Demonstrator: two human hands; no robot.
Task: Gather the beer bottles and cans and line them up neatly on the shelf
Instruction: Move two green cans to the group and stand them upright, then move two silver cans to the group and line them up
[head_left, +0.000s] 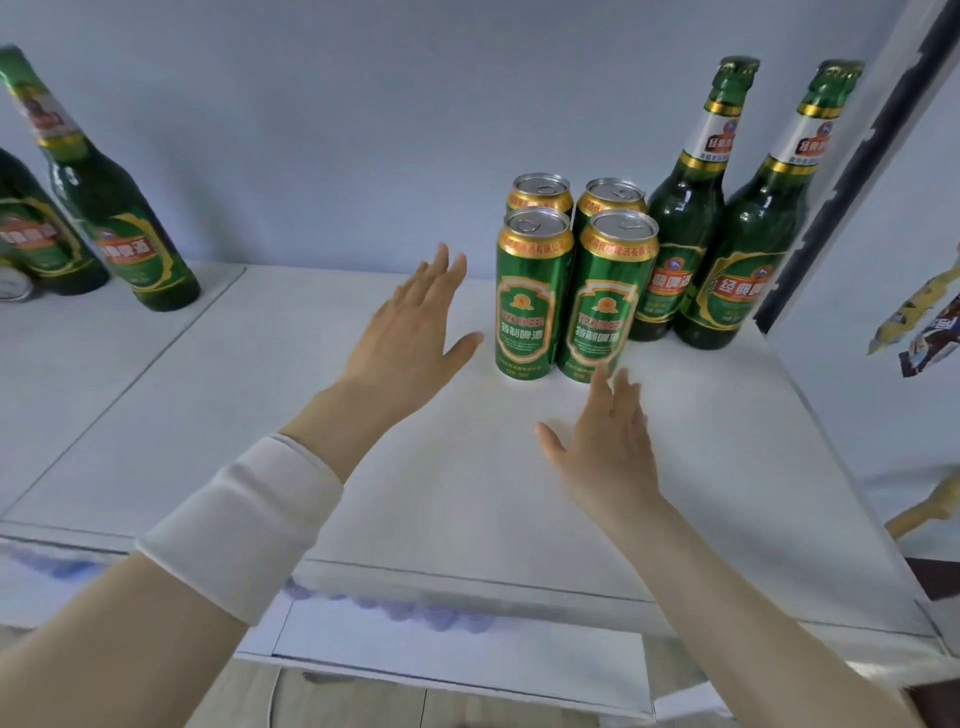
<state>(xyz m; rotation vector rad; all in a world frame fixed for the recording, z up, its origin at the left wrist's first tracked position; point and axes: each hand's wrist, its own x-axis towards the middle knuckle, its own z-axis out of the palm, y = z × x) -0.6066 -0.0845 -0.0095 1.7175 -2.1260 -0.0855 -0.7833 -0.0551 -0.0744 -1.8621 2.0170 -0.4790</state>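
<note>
Green cans (571, 280), four of them in a tight two-by-two block, stand upright on the white shelf (260, 415) just ahead of both hands, with two tall green bottles (722, 228) upright and touching one another just to their right, against the back corner. The right hand (605, 447) is the nearer one: its fingertips (602, 376) sit just in front of the base of the front right can, almost touching it. The left hand (410, 327) hovers just to the left of the front left can, thumb pointing toward it. Both hands are spread flat with fingers loose, gripping nothing. Well apart to the far left, two more bottles (104, 208) stand on the neighbouring section of shelf, with what looks like part of a can at the frame's edge beside them. By my reading those strays are what remain to be gathered, and they lie on the left hand's side, their long axes vertical, so a sideways reach around the neck or body would suit.
</note>
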